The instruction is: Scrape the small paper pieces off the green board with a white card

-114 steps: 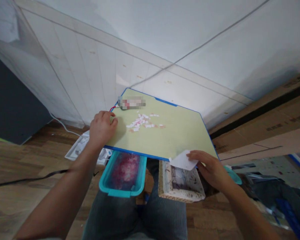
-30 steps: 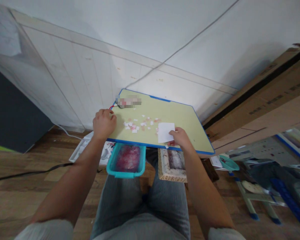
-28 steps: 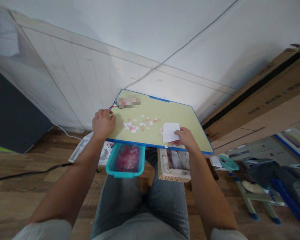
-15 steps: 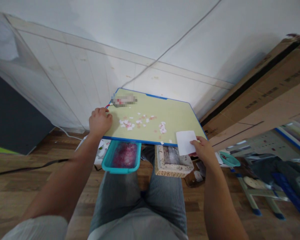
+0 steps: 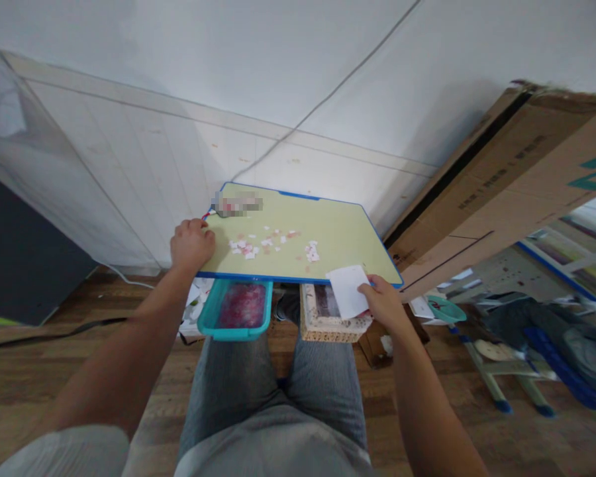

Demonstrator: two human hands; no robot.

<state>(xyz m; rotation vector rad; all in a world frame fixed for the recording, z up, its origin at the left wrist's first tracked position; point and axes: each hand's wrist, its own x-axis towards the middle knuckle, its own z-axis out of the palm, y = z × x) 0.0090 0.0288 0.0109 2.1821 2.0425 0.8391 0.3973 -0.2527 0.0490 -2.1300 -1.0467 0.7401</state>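
My left hand [image 5: 191, 244] is curled round the left edge of a small low table [image 5: 338, 228] with a pale green top and blue rim. My right hand [image 5: 380, 297] pinches a white sheet of paper [image 5: 348, 291] between thumb and fingers. The paper hangs tilted across the table's front edge, above a patterned box [image 5: 330, 333]. Small white and pinkish scraps [image 5: 244, 248] lie scattered on the tabletop, with a small pile of them [image 5: 312, 251] further right. At the back left lies a blurred-out object [image 5: 237, 204] with a red cord.
Under the front edge, a turquoise basin [image 5: 234, 334] with reddish contents is close to my knees. Large cardboard boxes [image 5: 477, 192] lean along the right side. A white wall [image 5: 298, 156] stands behind. A turquoise dish [image 5: 447, 310] and a stool [image 5: 514, 371] are further right.
My right hand has drawn the paper left and slightly down, from the tabletop's front right to over the box. My left hand stays at the table edge. The view has shifted a little.
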